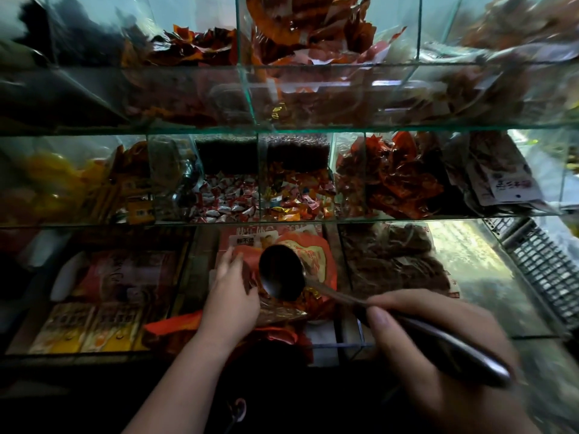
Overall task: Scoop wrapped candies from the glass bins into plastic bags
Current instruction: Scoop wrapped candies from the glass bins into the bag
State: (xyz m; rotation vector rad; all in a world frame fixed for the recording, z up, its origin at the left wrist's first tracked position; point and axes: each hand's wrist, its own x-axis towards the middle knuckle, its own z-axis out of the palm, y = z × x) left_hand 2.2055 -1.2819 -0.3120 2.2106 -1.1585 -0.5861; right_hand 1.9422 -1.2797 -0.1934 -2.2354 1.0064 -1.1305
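Right hand point(438, 339) is clenching the handle of the dark metal round-bowled scoop point(282, 274), thumb lying along the top of the handle. The scoop bowl is tilting its open face toward the camera; the inside is reading as dark, and whether it is carrying anything cannot be told.

Left hand point(230, 292) is sitting just left of the scoop bowl, fingers curling over the left edge of the red-orange printed plastic bag point(316, 258) and grasping it. The bag is lying directly behind and under the scoop bowl, in the lowest tier of the tiered clear glass bins point(282, 221).

The red-and-white wrapped candies point(225, 198) are lying one tier above the scoop, slightly to its left. The mixed orange and yellow wrapped candies point(297, 195) are filling the neighbouring compartment, straight above the scoop bowl, with a glass divider standing between the two heaps. None of these candies are touching the scoop.

Flat yellow-and-white packets point(84, 327) are lying well to the left of the scoop. A grey wire basket point(539, 270) is sitting well to its right.
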